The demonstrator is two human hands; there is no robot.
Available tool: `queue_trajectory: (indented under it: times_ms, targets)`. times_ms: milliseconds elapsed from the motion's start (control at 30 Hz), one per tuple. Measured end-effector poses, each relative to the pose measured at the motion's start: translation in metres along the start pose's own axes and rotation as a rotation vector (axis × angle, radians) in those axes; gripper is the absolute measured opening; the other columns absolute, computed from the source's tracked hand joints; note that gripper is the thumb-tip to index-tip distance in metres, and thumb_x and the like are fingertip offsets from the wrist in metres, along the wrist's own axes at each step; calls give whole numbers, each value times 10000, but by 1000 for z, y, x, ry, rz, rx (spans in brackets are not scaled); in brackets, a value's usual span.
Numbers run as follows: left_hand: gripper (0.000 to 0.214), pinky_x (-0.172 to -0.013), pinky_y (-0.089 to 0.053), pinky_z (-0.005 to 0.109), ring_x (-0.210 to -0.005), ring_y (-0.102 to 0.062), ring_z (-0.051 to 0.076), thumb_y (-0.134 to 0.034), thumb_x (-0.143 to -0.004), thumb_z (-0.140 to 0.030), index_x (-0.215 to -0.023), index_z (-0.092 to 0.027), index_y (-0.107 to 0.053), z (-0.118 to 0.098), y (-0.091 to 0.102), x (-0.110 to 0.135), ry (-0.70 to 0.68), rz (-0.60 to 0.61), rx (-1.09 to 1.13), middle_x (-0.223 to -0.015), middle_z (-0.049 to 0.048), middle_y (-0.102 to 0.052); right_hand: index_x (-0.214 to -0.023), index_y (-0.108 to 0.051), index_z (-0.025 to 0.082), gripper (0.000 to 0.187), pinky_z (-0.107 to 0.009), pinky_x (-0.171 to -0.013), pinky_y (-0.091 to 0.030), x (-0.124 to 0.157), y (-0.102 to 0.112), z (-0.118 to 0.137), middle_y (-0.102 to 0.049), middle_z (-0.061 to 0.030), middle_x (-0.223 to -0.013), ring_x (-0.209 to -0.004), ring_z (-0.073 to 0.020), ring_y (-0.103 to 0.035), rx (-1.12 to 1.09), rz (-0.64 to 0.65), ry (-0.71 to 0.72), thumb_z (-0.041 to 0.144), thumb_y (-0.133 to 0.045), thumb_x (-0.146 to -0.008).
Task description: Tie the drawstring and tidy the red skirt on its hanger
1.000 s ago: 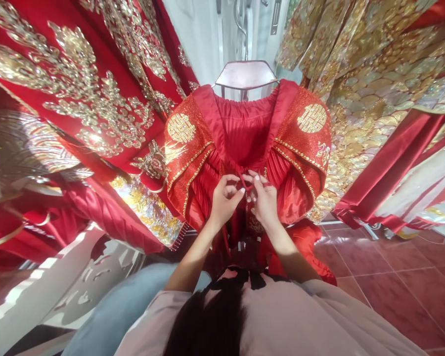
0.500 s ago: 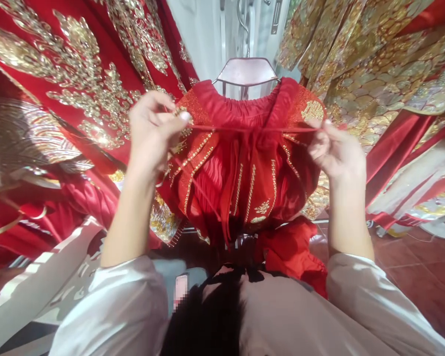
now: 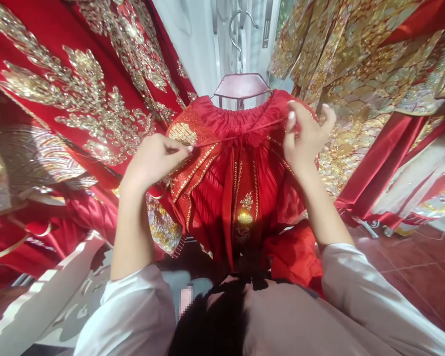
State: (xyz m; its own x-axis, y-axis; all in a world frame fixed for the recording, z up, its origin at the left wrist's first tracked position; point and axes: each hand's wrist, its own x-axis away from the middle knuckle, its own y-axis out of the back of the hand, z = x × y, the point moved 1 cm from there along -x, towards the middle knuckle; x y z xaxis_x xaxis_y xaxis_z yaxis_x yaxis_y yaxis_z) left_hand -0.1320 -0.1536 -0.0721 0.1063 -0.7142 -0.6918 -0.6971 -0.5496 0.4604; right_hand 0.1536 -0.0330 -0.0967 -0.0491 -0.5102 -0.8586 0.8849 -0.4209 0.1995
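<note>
In front of me a red garment with a gathered neckline, gold-dotted trim and gold embroidery hangs on a hanger. My left hand, at the garment's left shoulder, pinches a thin red cord between thumb and forefinger. From there the cord runs up across the neckline to my right hand at the right shoulder. Thumb and forefinger of that hand are close together at the cord's end, the other fingers raised; the exact pinch point is partly hidden.
Red cloth with gold sequin work hangs at the left, and gold scale-patterned garments at the right. A white scalloped-edge panel stands low on the left. Loose red fabric lies below the garment. Reddish floor tiles show at right.
The cord was level and taut; now it slants up to the right. My right hand has moved inward and up, my left hand slightly down. The garment sits lower in view.
</note>
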Motion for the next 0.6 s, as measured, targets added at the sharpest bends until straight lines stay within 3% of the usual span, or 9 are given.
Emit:
queue_trajectory:
  times_ms: [100, 167, 267, 367, 400, 467, 567, 600]
  targets:
    - [33, -571, -270, 296, -499, -340, 137, -716, -661, -193, -671, -223, -704, 2, -3, 5, 2, -69, -307, -502, -11, -445, -1073, -605, 184, 237, -497, -962, -378, 7, -10, -3, -658, -76, -848, -936, -237, -621, 182, 140, 6, 262, -466, -898]
    - [49, -593, -260, 305, -556, -330, 155, -690, -699, -183, -699, -232, -699, 3, -12, 1, 13, -265, -383, -585, 8, -421, -1058, -589, 176, 217, -443, -899, -419, 15, -19, -3, -633, -53, -773, -832, -203, -612, 152, 177, -17, 217, -486, -872]
    - [93, -652, -269, 305, -671, -344, 161, -676, -758, -152, -700, -215, -640, 8, -30, -15, 101, -526, -249, -679, 16, -369, -991, -593, 181, 179, -350, -752, -459, 22, -28, 4, -602, -23, -686, -692, -163, -571, 39, 234, -91, 186, -551, -817]
    - [149, -654, -269, 276, -697, -347, 122, -685, -780, -95, -708, -181, -586, 12, -52, -36, 175, -643, 16, -657, -4, -352, -734, -613, 162, 50, -272, -593, -432, 17, -30, 17, -526, 14, -540, -544, -109, -493, -123, 455, -148, 172, -660, -719]
    - [159, -619, -262, 266, -655, -335, 104, -669, -805, -101, -699, -172, -574, 11, -60, -41, 191, -625, 129, -614, -17, -336, -669, -610, 155, 84, -251, -541, -409, 14, -29, 21, -502, 23, -504, -505, -90, -462, -202, 558, -166, 184, -682, -702]
    - [204, -532, -223, 251, -546, -290, 77, -622, -869, -189, -675, -166, -563, 5, -77, -46, 221, -421, 380, -522, -43, -294, -630, -625, 146, 139, -213, -461, -354, 5, -28, 28, -490, 32, -479, -457, -61, -415, -383, 699, -210, 239, -694, -706]
    - [325, -463, -177, 227, -455, -258, 48, -654, -839, -326, -584, -156, -547, -10, -102, -43, 233, 55, 583, -457, -60, -288, -680, -665, 154, 171, -183, -424, -321, -5, -30, 34, -550, 25, -542, -464, -46, -421, -577, 634, -255, 310, -661, -750]
    - [345, -456, -185, 216, -449, -279, 41, -694, -797, -330, -549, -150, -535, -15, -108, -40, 214, 155, 600, -457, -59, -309, -688, -672, 160, 173, -180, -432, -332, -6, -32, 35, -568, 22, -566, -484, -50, -445, -594, 585, -261, 315, -649, -761]
